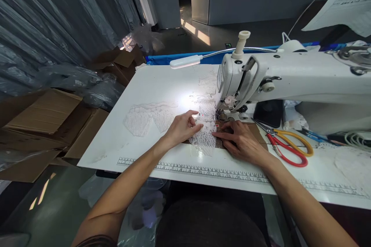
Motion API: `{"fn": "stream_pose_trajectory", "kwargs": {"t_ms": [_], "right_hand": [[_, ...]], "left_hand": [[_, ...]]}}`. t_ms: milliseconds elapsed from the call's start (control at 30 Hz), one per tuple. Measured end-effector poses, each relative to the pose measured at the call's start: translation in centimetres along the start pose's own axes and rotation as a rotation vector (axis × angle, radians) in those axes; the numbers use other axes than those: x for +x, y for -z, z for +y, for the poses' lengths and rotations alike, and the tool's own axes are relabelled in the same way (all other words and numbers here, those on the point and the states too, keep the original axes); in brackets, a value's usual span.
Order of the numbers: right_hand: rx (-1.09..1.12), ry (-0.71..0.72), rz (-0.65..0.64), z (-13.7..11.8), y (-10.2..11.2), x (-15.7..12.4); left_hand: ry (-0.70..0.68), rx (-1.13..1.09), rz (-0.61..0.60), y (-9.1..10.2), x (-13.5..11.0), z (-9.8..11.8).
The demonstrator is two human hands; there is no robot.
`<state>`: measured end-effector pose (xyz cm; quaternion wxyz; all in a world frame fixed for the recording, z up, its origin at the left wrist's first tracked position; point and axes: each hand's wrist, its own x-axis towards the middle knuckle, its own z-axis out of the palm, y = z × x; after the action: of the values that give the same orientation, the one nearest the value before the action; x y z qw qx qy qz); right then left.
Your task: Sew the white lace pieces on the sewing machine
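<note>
A strip of white lace lies on the white table and runs under the needle of a white sewing machine. My left hand rests on the lace just left of the needle, its fingers curled and pinching the lace edge. Right of the needle, my right hand lies with fingers stretched flat, pressing the lace down on the machine bed. A further piece of lace trails off to the left on the table.
Scissors with red and yellow handles lie right of my right hand. A gooseneck lamp lights the needle area. A printed ruler runs along the table's front edge. Cardboard boxes and plastic wrap sit left of the table.
</note>
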<state>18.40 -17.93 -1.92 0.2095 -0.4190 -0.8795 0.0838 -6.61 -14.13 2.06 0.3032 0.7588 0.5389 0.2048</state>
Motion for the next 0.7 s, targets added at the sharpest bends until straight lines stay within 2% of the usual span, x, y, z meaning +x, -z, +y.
{"fn": "stream_pose_trajectory", "kwargs": {"t_ms": [67, 100, 167, 233, 300, 467, 700], "right_hand": [[0.003, -0.003, -0.004, 0.0, 0.0, 0.0], [0.003, -0.005, -0.004, 0.0, 0.0, 0.1], [0.003, -0.007, -0.004, 0.0, -0.1, 0.1], [0.002, -0.007, -0.005, 0.0, -0.1, 0.2], [-0.002, -0.011, -0.009, 0.0, -0.1, 0.2], [-0.009, -0.025, -0.02, -0.2, 0.0, 0.1], [-0.007, -0.043, 0.022, -0.2, -0.3, 0.0]], "left_hand": [[-0.147, 0.196, 0.076, -0.3, 0.4, 0.0], [-0.252, 0.277, 0.061, -0.5, 0.6, 0.1], [-0.479, 0.377, -0.058, -0.9, 1.2, 0.4], [-0.633, 0.427, -0.167, -1.2, 1.9, 0.7], [-0.673, 0.466, -0.214, -1.4, 2.5, 0.9], [-0.634, 0.561, -0.268, -1.5, 3.0, 0.6], [-0.671, 0.661, -0.246, -1.8, 3.9, 0.8]]}}
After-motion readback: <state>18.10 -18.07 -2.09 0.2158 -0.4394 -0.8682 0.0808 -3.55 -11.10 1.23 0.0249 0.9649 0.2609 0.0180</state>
